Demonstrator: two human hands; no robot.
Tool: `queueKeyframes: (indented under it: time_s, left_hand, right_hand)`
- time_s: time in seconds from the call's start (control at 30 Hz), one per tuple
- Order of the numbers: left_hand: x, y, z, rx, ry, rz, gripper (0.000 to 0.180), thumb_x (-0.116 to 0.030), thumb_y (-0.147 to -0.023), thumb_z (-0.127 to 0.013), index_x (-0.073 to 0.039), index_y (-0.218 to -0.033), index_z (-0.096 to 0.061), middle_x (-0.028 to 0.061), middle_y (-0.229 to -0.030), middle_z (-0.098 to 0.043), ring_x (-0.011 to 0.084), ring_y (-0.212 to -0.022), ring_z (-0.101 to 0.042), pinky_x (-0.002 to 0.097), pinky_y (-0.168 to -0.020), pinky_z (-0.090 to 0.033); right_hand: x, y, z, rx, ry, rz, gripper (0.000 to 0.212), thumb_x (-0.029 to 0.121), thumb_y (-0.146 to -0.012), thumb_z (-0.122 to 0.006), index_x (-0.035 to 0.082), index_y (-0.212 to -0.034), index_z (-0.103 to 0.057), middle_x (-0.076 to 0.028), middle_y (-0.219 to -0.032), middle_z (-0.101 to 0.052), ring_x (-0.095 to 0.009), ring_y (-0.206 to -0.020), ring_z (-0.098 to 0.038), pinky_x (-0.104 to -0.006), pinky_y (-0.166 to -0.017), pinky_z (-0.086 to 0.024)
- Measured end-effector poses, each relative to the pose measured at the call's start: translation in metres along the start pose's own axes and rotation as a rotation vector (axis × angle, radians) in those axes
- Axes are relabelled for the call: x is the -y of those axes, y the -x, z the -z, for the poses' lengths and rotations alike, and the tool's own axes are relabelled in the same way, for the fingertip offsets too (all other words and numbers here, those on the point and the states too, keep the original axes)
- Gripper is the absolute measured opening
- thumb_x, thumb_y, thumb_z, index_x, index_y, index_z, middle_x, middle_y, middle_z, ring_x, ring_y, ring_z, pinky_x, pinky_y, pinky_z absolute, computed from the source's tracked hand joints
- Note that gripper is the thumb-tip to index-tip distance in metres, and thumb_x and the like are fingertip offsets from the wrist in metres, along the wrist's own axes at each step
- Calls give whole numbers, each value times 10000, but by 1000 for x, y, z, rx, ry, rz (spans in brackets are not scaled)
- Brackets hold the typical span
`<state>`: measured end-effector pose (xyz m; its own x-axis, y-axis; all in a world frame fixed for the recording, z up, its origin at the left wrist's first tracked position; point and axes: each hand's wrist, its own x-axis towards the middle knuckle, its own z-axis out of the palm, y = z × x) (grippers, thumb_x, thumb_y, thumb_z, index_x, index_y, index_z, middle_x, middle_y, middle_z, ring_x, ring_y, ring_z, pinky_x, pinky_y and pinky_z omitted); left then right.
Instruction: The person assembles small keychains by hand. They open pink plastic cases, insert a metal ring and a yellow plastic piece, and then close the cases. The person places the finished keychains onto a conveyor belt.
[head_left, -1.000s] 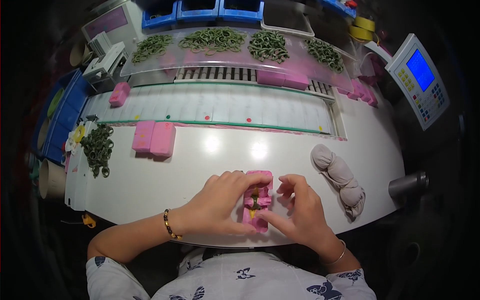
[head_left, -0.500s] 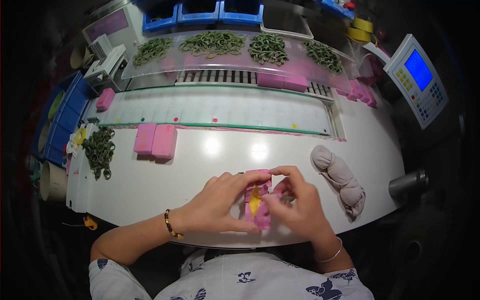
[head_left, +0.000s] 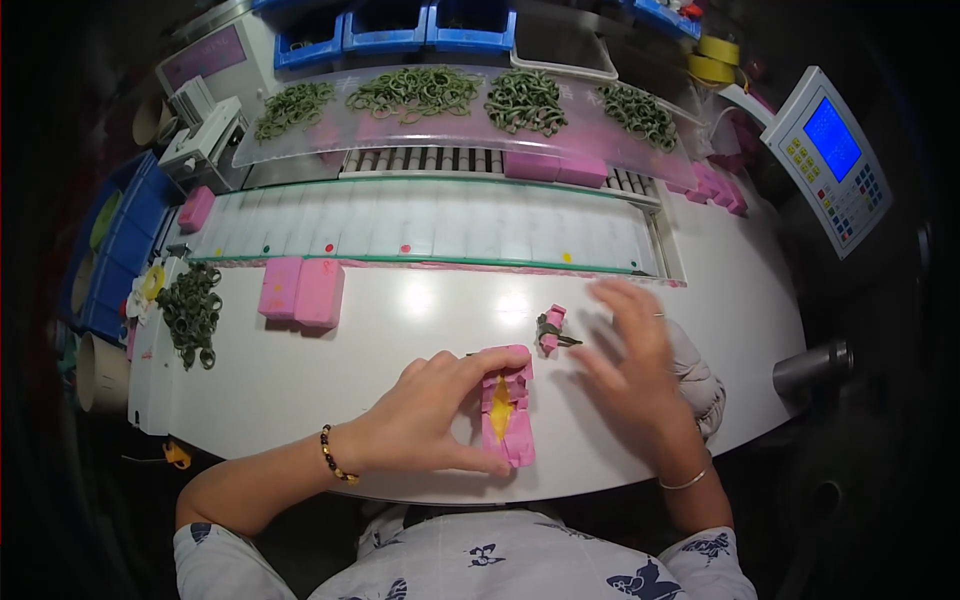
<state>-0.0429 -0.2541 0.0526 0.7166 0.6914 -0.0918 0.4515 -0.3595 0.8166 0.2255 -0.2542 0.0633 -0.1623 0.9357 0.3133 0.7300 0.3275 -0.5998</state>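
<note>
My left hand (head_left: 440, 415) grips a small pink paper packet (head_left: 519, 441) at the table's near edge, thumb at its near end and fingers at its far end. Its top is parted down the middle, and yellow material shows inside. Slightly blurred, my right hand (head_left: 635, 365) hovers with fingers apart and nothing visible in them. Just left of its fingertips, a small pink piece with a dark green band round it (head_left: 552, 331) lies on the white table (head_left: 420, 310). Partly behind my right hand is a bundle of pale grey cloth (head_left: 697, 370).
Two pink blocks (head_left: 302, 292) stand left of centre beside a pile of green bands (head_left: 190, 313). Beyond them runs a white strip with coloured dots (head_left: 370, 225). A clear shelf (head_left: 330, 140) carries more green bands. At right are a keypad display (head_left: 830, 160) and a metal cylinder (head_left: 815, 370).
My right hand has left the packet, moving up and right, fingers spread. The small banded pink piece now lies on the table. My left hand keeps its hold; the whole view shifts slightly.
</note>
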Motion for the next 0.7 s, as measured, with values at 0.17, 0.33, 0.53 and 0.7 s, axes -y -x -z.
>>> queueKeyframes:
  time_s: [0.17,0.33,0.53,0.7]
  left_hand:
    - [-6,-4,5,29,18,17,1012,-484,-706,-892,-154,-1524,-396,93,-1364,-566,287,-1136,-529,396,-1035,-384]
    - [-5,-7,6,38,41,18,1010,-464,-706,-895,-146,-1524,-395,96,-1341,-572,287,-1137,-528,398,-1042,-396]
    - [-5,-1,6,26,14,95,1017,-453,-703,-896,-134,-1526,-391,99,-1342,-569,289,-1140,-528,400,-1037,-395]
    - [-3,-9,5,4,44,-30,1006,-446,-705,-889,-121,-1517,-392,99,-1332,-571,292,-1131,-529,400,-1016,-384]
  right_hand:
    - [-46,16,50,35,305,40,583,18,-759,-752,54,-1322,-603,-161,-1240,-614,-386,-1144,-567,-433,-986,-470]
    - [-29,22,54,106,391,92,584,-75,-741,-689,96,-1299,-651,-144,-1224,-634,-367,-1052,-610,-403,-894,-515]
    - [45,14,28,-127,286,537,444,51,-757,-697,150,-1186,-752,-115,-1275,-650,-259,-930,-642,-377,-791,-530]
    - [36,28,-10,136,386,680,434,201,-745,-699,195,-1178,-731,-84,-1349,-617,-222,-939,-626,-328,-817,-497]
